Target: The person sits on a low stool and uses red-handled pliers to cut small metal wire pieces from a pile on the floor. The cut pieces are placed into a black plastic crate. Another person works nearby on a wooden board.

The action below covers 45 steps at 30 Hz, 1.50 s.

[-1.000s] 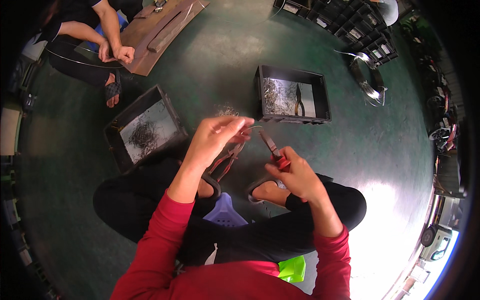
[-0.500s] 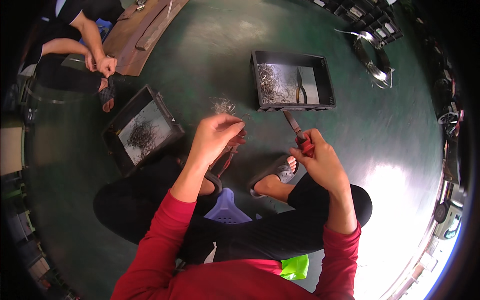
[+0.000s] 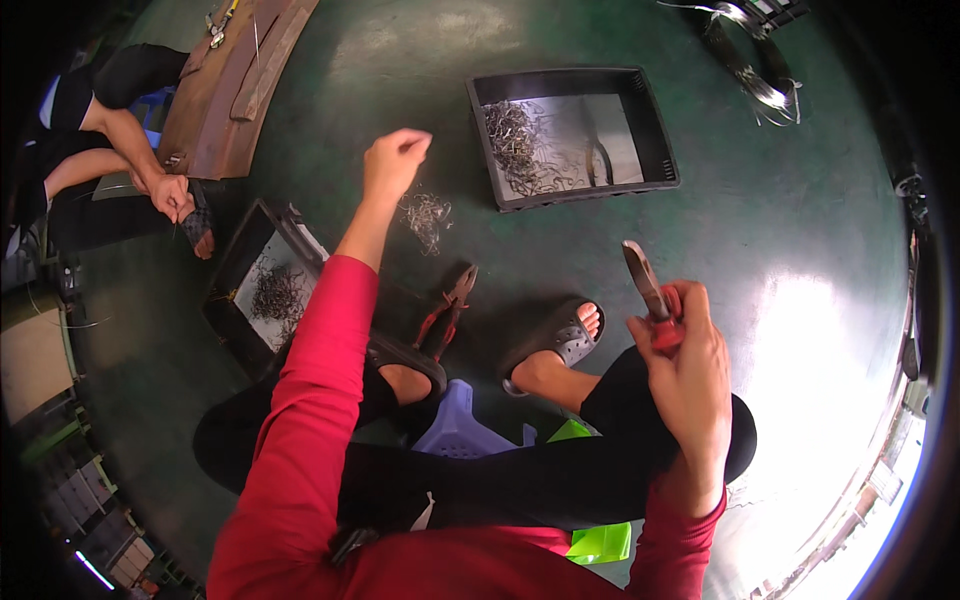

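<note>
My right hand point(image 3: 690, 375) is closed around the red handles of a pair of pliers point(image 3: 650, 280), whose dark metal jaws point up and away from me. My left hand point(image 3: 393, 165) is raised over the floor, fingertips pinched together; anything between them is too small to make out. Below it lies a loose heap of thin wire bits point(image 3: 427, 220). Farther right, a black crate point(image 3: 590, 203) holds many small bent wire pieces point(image 3: 515, 145) and another pair of pliers point(image 3: 600, 160). A second pair of red-handled pliers point(image 3: 450, 310) lies by my left foot.
Partly behind my left arm stands another black crate point(image 3: 310, 245) with dark wire pieces. A wire coil point(image 3: 750, 75) lies at the far right. At far left, another person's hands point(image 3: 172, 197) work beside a wooden board point(image 3: 215, 110). A purple stool point(image 3: 460, 425) is under me.
My left hand has moved away from me and left; the small bent wire it pinched no longer shows. My right hand, still gripping the pliers, has shifted right and toward me.
</note>
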### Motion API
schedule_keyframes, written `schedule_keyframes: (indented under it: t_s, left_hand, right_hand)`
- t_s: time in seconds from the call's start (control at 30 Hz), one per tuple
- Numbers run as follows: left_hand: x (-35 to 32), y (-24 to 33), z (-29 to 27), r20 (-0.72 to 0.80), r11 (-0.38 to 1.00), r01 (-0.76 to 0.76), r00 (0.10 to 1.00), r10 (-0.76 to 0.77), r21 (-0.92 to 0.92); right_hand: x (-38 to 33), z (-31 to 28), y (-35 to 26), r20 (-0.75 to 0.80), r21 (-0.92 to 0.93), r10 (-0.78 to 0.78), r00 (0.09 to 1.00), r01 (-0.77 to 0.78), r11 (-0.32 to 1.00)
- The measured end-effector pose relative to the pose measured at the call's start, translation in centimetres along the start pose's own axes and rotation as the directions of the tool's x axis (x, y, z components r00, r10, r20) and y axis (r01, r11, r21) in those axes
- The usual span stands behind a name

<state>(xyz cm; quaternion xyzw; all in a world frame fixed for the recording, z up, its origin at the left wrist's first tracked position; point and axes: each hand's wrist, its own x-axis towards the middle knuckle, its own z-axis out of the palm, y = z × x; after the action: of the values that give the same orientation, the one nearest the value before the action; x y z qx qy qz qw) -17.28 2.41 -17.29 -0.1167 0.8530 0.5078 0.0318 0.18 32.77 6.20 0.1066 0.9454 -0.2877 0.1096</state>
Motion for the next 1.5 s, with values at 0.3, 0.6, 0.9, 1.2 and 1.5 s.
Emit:
schedule_keyframes:
  t_s: [0.3,0.6,0.9,1.2,1.5]
  left_hand:
    - [-0.1,-15.3,-0.8,-0.162,0.781,0.377,0.925,-0.343,0.497]
    - [-1.7,-14.6,4.2,-0.367,0.741,0.532,0.84,-0.401,0.409]
    - [-2.9,-16.8,4.1,-0.303,0.872,0.2,0.951,-0.063,0.446]
    - [-6.8,-4.5,0.5,-0.2,0.991,-0.121,0.974,0.107,-0.062]
    - [-17.3,12.1,-6.5,0.189,0.821,-0.014,0.971,0.149,-0.571]
  right_hand:
    - [1.2,0.8,-0.2,0.051,-0.072,0.01,0.999,-0.006,0.997]
    - [1.5,1.8,-0.5,0.104,-0.1,0.018,0.994,-0.008,0.995]
    - [1.1,1.9,-0.4,0.124,-0.105,-0.02,0.992,0.033,0.994]
    - [0.5,2.0,-0.9,0.207,-0.022,-0.078,0.975,0.084,0.996]
    - [-0.9,2.7,-3.0,0.533,0.326,-0.206,0.821,0.025,0.945]
